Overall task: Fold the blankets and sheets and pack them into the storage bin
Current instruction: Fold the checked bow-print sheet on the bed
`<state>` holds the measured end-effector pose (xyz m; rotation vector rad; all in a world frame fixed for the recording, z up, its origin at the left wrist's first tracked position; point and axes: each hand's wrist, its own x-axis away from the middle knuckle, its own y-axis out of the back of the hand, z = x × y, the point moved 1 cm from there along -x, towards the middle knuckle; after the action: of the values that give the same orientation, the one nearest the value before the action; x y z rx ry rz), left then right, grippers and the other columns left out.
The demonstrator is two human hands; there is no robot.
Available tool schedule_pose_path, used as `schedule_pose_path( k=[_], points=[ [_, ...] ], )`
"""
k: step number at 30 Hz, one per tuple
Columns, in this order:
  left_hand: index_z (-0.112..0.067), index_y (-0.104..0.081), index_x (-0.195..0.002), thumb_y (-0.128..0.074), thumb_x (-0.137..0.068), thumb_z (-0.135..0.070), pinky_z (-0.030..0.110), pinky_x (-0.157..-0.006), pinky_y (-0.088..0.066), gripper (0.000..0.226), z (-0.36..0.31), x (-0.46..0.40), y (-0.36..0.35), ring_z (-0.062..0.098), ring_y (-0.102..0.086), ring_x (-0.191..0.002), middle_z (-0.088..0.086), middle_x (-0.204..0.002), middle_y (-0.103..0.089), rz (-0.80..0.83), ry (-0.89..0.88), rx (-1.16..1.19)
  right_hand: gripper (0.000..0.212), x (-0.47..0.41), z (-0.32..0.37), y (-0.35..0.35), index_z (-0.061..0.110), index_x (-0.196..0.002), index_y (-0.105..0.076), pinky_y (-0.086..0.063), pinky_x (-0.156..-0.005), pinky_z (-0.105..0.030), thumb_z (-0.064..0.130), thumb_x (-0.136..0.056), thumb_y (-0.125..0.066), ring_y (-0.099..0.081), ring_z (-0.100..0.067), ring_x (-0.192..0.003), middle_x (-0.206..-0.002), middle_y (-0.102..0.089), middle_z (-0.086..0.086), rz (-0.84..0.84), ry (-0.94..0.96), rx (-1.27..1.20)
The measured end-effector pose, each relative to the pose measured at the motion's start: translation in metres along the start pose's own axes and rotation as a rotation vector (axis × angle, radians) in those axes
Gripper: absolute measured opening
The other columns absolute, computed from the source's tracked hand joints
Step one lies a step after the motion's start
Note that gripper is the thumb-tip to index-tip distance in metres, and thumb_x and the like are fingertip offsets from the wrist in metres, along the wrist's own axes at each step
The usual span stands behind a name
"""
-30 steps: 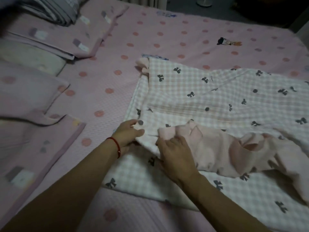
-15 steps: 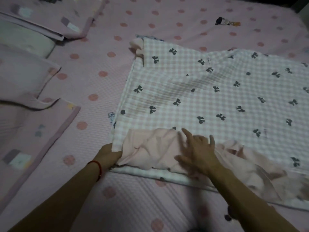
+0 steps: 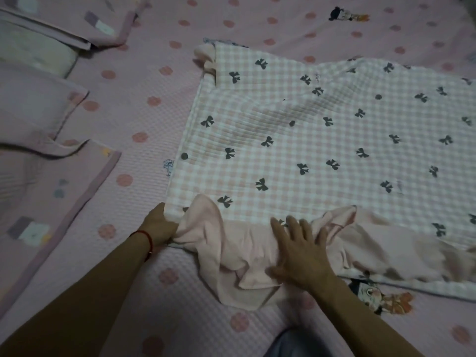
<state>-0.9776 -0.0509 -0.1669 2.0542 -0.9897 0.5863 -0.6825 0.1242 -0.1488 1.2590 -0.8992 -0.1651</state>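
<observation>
A checked blanket, pink-and-white with dark bow prints, lies spread over the right half of a bed covered by a pink polka-dot bedspread. Its plain pink underside is turned up along the near edge in a rumpled band, one flap of it spilling onto the bedspread toward the person.

The left hand sits at the blanket's near left corner. Its fingers are curled under the checked edge and grip the corner where the checked face meets the pink underside; the fingertips themselves are hidden beneath the cloth. A thin red cord circles that wrist.

The right hand lies palm down on the pink band, well to the right of the left hand. Its fingers are straight and spread apart, pressing flat on the fabric, their tips reaching just onto the checked face. The thumb points left across the pink cloth.

To the left on the bed lie pillows and folded pink bedding with a mauve border, apart from the blanket. A cartoon figure printed on the bedspread shows just below the blanket's near edge, right of the right forearm.
</observation>
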Motion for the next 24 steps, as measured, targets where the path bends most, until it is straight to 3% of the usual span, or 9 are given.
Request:
schedule_pose_path(
  k=[2, 4, 6, 10, 12, 14, 15, 18, 24],
  points=[
    [-0.021, -0.068, -0.105, -0.074, -0.053, -0.037, 0.039, -0.087, -0.055, 0.055, -0.004, 0.000, 0.010, 0.024, -0.066, -0.096, 0.002, -0.103, -0.071, -0.032, -0.040, -0.037, 0.092, 0.007, 0.000, -0.009, 0.026, -0.150, -0.031, -0.046, -0.085, -0.050, 0.057, -0.072, -0.068, -0.051, -0.032, -0.116, -0.133, -0.047, -0.008, 0.040, -0.016, 0.053],
    [-0.016, -0.067, -0.104, -0.075, -0.050, -0.038, 0.045, -0.090, -0.055, 0.059, -0.007, -0.004, 0.019, 0.027, -0.067, -0.096, 0.006, -0.103, -0.072, -0.092, -0.070, 0.018, 0.056, 0.021, 0.001, -0.014, 0.017, -0.118, -0.057, -0.039, -0.051, -0.033, 0.034, -0.070, -0.080, -0.058, -0.025, -0.075, -0.094, -0.058, -0.002, -0.118, 0.044, 0.055],
    [-0.017, -0.064, -0.101, -0.071, -0.053, -0.036, 0.045, -0.093, -0.053, 0.052, -0.009, -0.005, 0.023, 0.028, -0.063, -0.099, 0.007, -0.104, -0.068, -0.123, -0.054, -0.013, 0.039, 0.027, -0.005, -0.015, 0.018, -0.106, -0.060, -0.035, -0.048, -0.032, 0.022, -0.072, -0.078, -0.057, -0.023, -0.067, -0.083, -0.058, 0.001, -0.236, 0.146, 0.021],
    [-0.008, -0.065, -0.099, -0.064, -0.058, -0.037, 0.034, -0.075, -0.043, 0.050, -0.005, -0.004, 0.017, 0.024, -0.060, -0.090, 0.011, -0.098, -0.068, -0.103, -0.103, -0.132, 0.049, 0.028, -0.038, -0.006, 0.026, -0.130, -0.051, -0.053, -0.081, -0.038, 0.051, -0.088, -0.055, -0.060, -0.025, -0.104, -0.119, -0.058, 0.000, -0.202, 0.262, -0.095],
    [-0.014, -0.067, -0.097, -0.066, -0.060, -0.038, 0.034, -0.076, -0.047, 0.044, -0.002, -0.009, 0.018, 0.024, -0.064, -0.090, 0.007, -0.095, -0.071, -0.125, -0.104, -0.148, 0.093, 0.020, -0.060, -0.003, 0.035, -0.146, -0.040, -0.028, -0.111, -0.062, 0.088, -0.071, -0.047, -0.044, -0.036, -0.138, -0.152, -0.043, -0.005, -0.160, 0.185, 0.074],
    [-0.019, -0.066, -0.096, -0.066, -0.060, -0.039, 0.038, -0.080, -0.052, 0.041, 0.003, -0.016, 0.021, 0.026, -0.066, -0.091, 0.004, -0.096, -0.071, -0.126, -0.081, -0.184, 0.118, 0.013, -0.088, -0.002, 0.045, -0.155, -0.019, 0.014, -0.113, -0.066, 0.103, -0.054, -0.038, -0.013, -0.038, -0.154, -0.166, -0.015, -0.001, -0.013, 0.050, 0.148],
    [-0.020, -0.066, -0.095, -0.066, -0.060, -0.040, 0.040, -0.082, -0.054, 0.040, 0.004, -0.019, 0.023, 0.028, -0.066, -0.091, 0.004, -0.096, -0.071, -0.140, -0.077, -0.202, 0.114, 0.009, -0.098, -0.001, 0.047, -0.154, -0.018, 0.013, -0.113, -0.067, 0.100, -0.056, -0.046, -0.011, -0.035, -0.155, -0.164, -0.017, 0.002, 0.048, 0.004, 0.136],
    [-0.020, -0.064, -0.096, -0.064, -0.062, -0.039, 0.036, -0.077, -0.050, 0.039, 0.004, -0.017, 0.022, 0.031, -0.064, -0.090, 0.006, -0.095, -0.068, -0.159, -0.076, -0.292, 0.070, 0.011, -0.114, 0.002, 0.043, -0.140, -0.041, -0.038, -0.102, -0.048, 0.066, -0.080, -0.068, -0.045, -0.023, -0.133, -0.134, -0.051, 0.009, 0.050, 0.038, 0.044],
    [-0.009, -0.062, -0.103, -0.069, -0.085, -0.012, 0.036, -0.076, -0.045, 0.020, 0.006, -0.016, 0.026, 0.036, -0.061, -0.094, 0.014, -0.102, -0.066, -0.169, -0.065, -0.374, 0.018, 0.051, -0.111, 0.007, 0.028, -0.110, -0.062, -0.049, -0.059, -0.033, 0.025, -0.093, -0.067, -0.064, -0.016, -0.074, -0.088, -0.071, 0.007, -0.106, 0.133, -0.229]
  ],
)
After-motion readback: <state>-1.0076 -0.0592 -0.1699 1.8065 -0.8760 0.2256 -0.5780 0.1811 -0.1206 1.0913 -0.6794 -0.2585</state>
